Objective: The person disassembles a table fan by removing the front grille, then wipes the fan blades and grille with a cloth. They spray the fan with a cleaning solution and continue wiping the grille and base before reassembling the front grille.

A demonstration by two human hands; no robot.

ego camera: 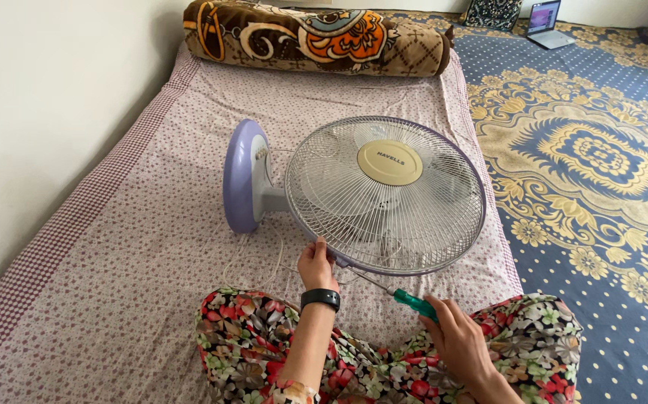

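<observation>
A table fan [385, 196] lies on its side on the mattress, its round wire grille with a cream centre cap facing up and its lilac round base [243, 178] standing on edge to the left. My left hand [316, 264], with a black band on the wrist, grips the near rim of the grille. My right hand [455, 337] holds a screwdriver with a green handle [414, 302]. Its metal shaft points up and left to the grille's lower rim beside my left hand. The fan's white cord lies loose on the sheet near my knees.
A mattress [114, 247] with a pink patterned sheet runs along a white wall on the left. A rolled brown patterned blanket [316, 37] lies at its far end. A blue and yellow carpet [586, 150] covers the floor to the right, with a laptop [547, 22] at the back.
</observation>
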